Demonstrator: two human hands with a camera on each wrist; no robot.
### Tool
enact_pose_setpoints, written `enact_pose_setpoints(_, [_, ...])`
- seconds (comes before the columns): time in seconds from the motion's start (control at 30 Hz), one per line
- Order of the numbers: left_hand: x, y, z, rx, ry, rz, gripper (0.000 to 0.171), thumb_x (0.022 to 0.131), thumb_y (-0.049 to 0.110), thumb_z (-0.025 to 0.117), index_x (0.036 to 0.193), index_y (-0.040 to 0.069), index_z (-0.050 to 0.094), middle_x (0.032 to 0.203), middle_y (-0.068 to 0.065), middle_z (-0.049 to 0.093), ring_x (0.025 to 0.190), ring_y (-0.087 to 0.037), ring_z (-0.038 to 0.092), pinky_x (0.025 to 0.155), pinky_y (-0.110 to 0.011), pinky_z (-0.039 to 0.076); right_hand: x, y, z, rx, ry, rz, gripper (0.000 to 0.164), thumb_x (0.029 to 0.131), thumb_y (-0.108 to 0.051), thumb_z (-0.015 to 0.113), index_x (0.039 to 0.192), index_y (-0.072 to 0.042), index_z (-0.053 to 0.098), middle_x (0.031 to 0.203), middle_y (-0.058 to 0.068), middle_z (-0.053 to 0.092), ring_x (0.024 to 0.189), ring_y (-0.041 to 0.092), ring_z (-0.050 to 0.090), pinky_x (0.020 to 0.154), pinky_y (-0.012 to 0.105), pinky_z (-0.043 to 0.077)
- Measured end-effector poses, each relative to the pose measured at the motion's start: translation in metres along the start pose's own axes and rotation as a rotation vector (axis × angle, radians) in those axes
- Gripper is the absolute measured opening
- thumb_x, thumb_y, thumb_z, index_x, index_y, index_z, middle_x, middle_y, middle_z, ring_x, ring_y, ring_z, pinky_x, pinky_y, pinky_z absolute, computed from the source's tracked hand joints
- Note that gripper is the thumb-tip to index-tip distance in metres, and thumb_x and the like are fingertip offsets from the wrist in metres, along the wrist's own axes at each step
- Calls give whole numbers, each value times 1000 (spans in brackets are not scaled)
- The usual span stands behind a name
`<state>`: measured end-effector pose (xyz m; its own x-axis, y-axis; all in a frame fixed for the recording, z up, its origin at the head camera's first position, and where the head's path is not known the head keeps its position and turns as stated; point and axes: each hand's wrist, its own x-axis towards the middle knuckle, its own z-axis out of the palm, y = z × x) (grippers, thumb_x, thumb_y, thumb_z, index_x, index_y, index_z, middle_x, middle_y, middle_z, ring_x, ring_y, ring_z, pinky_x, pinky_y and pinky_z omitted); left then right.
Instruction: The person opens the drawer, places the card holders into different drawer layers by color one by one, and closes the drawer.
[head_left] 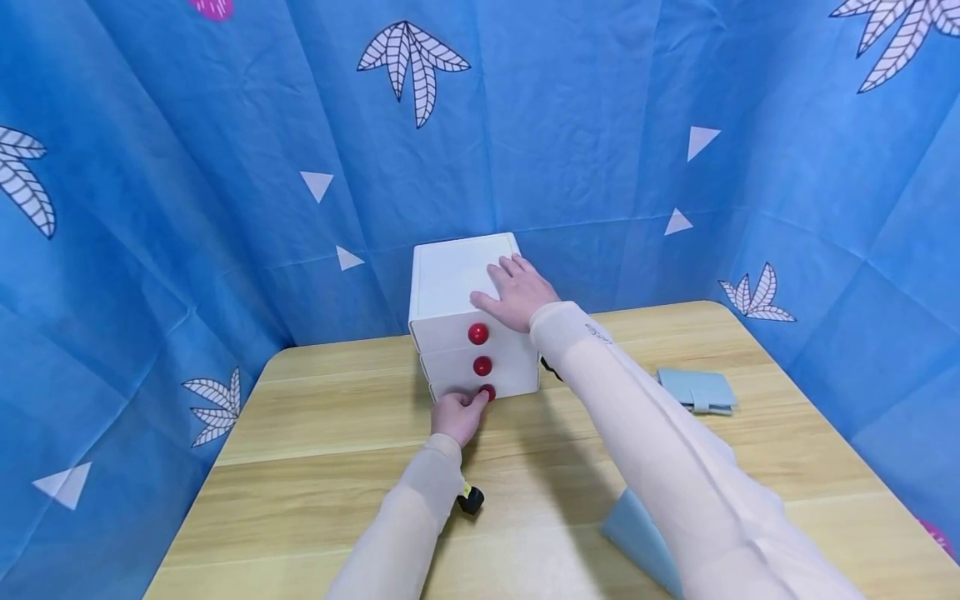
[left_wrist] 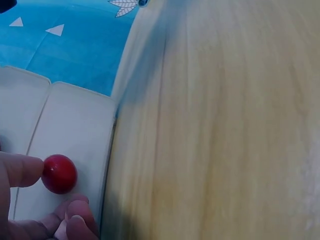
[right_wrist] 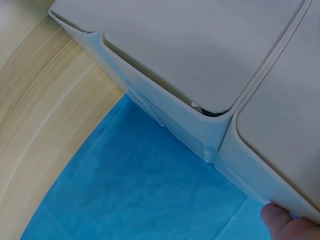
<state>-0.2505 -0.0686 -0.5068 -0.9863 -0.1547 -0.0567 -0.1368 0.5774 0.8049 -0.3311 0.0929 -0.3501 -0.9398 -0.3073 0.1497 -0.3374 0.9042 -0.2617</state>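
A white three-drawer cabinet (head_left: 453, 275) stands at the back of the table, a round red knob on each drawer front. My left hand (head_left: 457, 417) is at the lowest drawer, its fingers around the bottom red knob (left_wrist: 59, 174). One fingertip (left_wrist: 30, 170) touches that knob's side, while other fingers curl close below it. On the cabinet's top right edge rests my right hand (head_left: 517, 296), fingers spread. Only some of its fingertips (right_wrist: 275, 217) show in the right wrist view, at the cabinet's edge. All the drawers look closed or nearly so.
A light blue wallet (head_left: 697, 390) with a strap lies on the table at the right. Another light blue item (head_left: 641, 537) is partly hidden under my right forearm. The blue patterned curtain (head_left: 585, 167) hangs behind and beside the wooden table (head_left: 330, 467).
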Motion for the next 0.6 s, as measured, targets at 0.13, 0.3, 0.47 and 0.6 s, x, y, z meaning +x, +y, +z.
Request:
enact_pose_setpoints(0.13, [3,-1,2,26,-12,-8,43,89,45,64,78,4,73,74,-5,66,73,-20,56,68,-34,47,1,1,1,-8,-6,-1,78,93,-65,32,152,-14,29,158,9,22,147,27,10,118,39,11])
enact_pose_setpoints(0.3, [7,0,8,33,-9,13,47,89,49,63,75,5,73,74,-4,66,73,-20,55,70,-33,46,2,3,2,-9,0,0,77,93,-65,32,152,-14,29,158,9,23,147,27,10,118,39,11])
enact_pose_setpoints(0.47, [9,4,13,1,-16,17,46,89,48,63,84,4,74,82,-8,69,77,-21,56,74,-35,47,1,3,0,-12,-6,-8,78,94,-65,32,152,-14,29,158,9,22,147,27,9,118,39,10])
enact_pose_setpoints(0.6, [10,6,15,-8,-4,17,44,89,47,63,93,5,74,93,-9,69,82,-22,56,81,-37,48,1,3,-1,-13,-3,-18,77,94,-65,32,152,-14,29,158,9,22,147,28,9,118,38,9])
